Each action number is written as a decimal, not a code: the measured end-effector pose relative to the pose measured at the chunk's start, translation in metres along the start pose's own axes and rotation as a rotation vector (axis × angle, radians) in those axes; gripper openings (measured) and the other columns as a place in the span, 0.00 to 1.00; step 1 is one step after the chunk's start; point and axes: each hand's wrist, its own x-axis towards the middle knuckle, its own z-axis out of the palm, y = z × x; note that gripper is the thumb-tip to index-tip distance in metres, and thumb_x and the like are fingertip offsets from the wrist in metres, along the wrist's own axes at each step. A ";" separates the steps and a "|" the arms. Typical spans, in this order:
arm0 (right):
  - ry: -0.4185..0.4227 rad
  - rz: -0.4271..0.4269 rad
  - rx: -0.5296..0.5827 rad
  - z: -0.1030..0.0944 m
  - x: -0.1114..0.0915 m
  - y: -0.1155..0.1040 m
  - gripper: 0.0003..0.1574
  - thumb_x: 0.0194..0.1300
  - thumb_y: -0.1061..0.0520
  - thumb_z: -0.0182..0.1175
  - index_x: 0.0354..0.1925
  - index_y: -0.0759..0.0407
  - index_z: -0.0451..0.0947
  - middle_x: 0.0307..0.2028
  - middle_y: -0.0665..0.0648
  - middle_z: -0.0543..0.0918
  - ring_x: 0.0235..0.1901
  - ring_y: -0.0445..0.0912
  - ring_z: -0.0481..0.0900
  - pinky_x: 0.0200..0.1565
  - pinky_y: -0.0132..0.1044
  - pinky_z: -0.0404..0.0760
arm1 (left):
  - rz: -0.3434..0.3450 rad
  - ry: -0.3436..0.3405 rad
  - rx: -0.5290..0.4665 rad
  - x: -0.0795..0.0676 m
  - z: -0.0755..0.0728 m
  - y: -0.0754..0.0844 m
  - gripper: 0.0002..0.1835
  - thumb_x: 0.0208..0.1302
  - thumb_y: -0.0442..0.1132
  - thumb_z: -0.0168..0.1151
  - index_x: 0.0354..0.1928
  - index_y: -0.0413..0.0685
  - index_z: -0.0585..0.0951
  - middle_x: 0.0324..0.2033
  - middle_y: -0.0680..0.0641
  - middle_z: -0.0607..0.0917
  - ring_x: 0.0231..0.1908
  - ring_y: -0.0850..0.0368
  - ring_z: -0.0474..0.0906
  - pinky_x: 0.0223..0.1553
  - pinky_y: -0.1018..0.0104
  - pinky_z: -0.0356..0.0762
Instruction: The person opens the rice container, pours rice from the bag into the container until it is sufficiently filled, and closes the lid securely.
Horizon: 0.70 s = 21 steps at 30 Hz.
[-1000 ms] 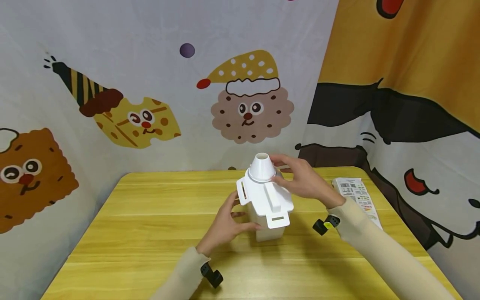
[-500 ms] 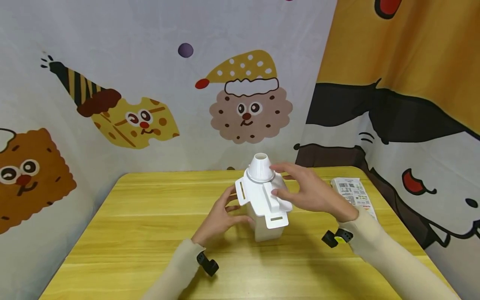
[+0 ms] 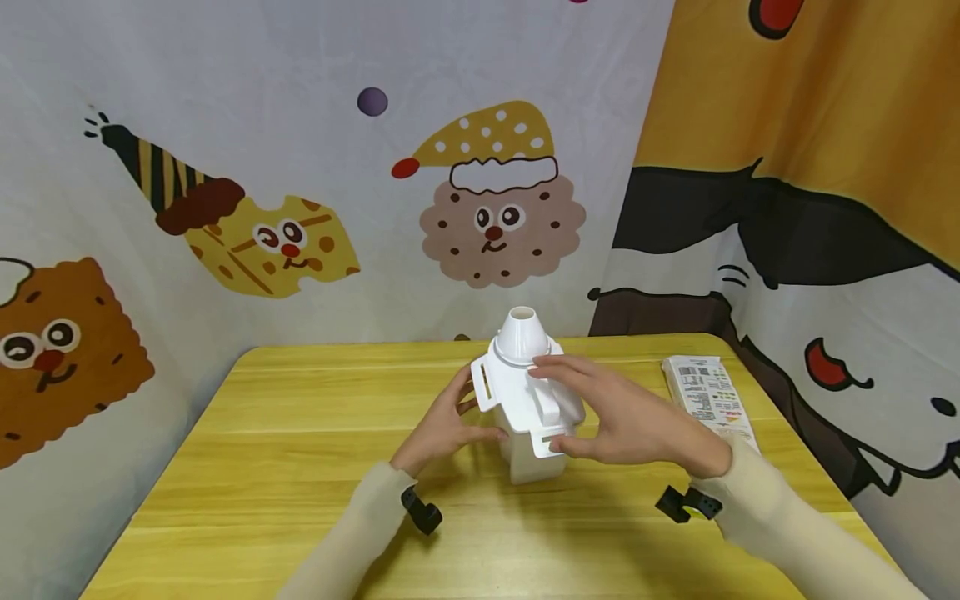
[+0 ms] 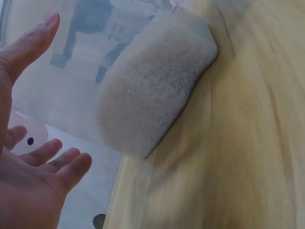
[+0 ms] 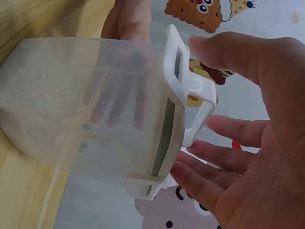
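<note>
A translucent plastic storage container [image 5: 76, 90] with rice-like white grains [image 4: 152, 76] in its bottom stands upright on the table. Its white lid [image 3: 517, 387] carries a cone-shaped spout [image 3: 522, 337], a raised handle [image 5: 204, 102] and slotted side tabs. My left hand [image 3: 446, 425] lies along the container's left side, its fingers fairly straight and spread in the left wrist view. Over the lid's right side hovers my right hand [image 3: 626, 408], thumb near the front tab [image 5: 174, 62] and fingertips around the handle and lid edge. Its fingers are loosely spread.
A white printed packet [image 3: 708, 396] lies at the right of the wooden table [image 3: 300, 467]. Behind the table hangs a cloth backdrop [image 3: 300, 67] with cartoon food faces. Both wrists wear black straps with small devices.
My right hand has moved from beside the spout toward the front of the lid, its thumb now near the front tab. My left hand and the container have barely shifted.
</note>
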 end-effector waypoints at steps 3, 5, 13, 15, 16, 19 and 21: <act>-0.024 0.014 -0.010 0.001 -0.002 -0.002 0.53 0.56 0.47 0.78 0.74 0.56 0.66 0.78 0.55 0.63 0.74 0.59 0.66 0.69 0.57 0.75 | 0.007 -0.011 -0.019 0.003 0.001 -0.001 0.60 0.48 0.35 0.84 0.79 0.69 0.57 0.74 0.53 0.69 0.73 0.49 0.67 0.73 0.48 0.70; -0.033 0.018 -0.014 0.002 -0.003 -0.002 0.54 0.55 0.48 0.79 0.74 0.56 0.65 0.78 0.56 0.61 0.75 0.59 0.65 0.70 0.56 0.74 | 0.011 -0.021 -0.037 0.004 0.002 -0.001 0.59 0.48 0.34 0.84 0.78 0.69 0.58 0.73 0.52 0.70 0.72 0.49 0.68 0.72 0.47 0.71; -0.025 0.010 -0.022 0.005 -0.006 -0.001 0.55 0.54 0.50 0.80 0.74 0.57 0.65 0.79 0.57 0.59 0.74 0.59 0.65 0.67 0.53 0.78 | -0.010 -0.033 -0.059 0.007 0.003 -0.001 0.54 0.50 0.37 0.83 0.76 0.73 0.63 0.71 0.55 0.72 0.69 0.52 0.70 0.71 0.47 0.72; -0.014 0.009 -0.025 0.007 -0.006 -0.001 0.55 0.54 0.51 0.80 0.74 0.56 0.65 0.79 0.57 0.60 0.74 0.59 0.66 0.66 0.52 0.79 | -0.010 -0.031 -0.062 0.007 0.003 -0.002 0.54 0.50 0.37 0.83 0.76 0.71 0.63 0.70 0.54 0.73 0.69 0.51 0.71 0.71 0.47 0.72; -0.007 0.008 -0.027 0.007 -0.006 -0.001 0.55 0.54 0.51 0.80 0.74 0.56 0.65 0.78 0.57 0.60 0.73 0.58 0.67 0.65 0.51 0.80 | -0.013 -0.030 -0.062 0.007 0.003 -0.002 0.54 0.50 0.37 0.83 0.76 0.71 0.63 0.70 0.53 0.73 0.69 0.51 0.71 0.70 0.48 0.73; 0.021 0.002 -0.038 0.010 -0.007 -0.001 0.54 0.54 0.51 0.80 0.74 0.56 0.66 0.77 0.56 0.63 0.72 0.57 0.69 0.63 0.49 0.82 | -0.016 -0.021 -0.065 0.007 0.003 -0.003 0.54 0.50 0.36 0.83 0.76 0.70 0.63 0.70 0.52 0.73 0.68 0.50 0.71 0.70 0.48 0.74; 0.040 -0.008 -0.048 0.012 -0.006 -0.001 0.53 0.54 0.52 0.80 0.73 0.56 0.67 0.76 0.56 0.64 0.71 0.57 0.71 0.62 0.48 0.83 | -0.023 -0.013 -0.062 0.007 0.003 -0.003 0.54 0.50 0.36 0.83 0.76 0.69 0.63 0.70 0.52 0.73 0.68 0.50 0.71 0.69 0.49 0.74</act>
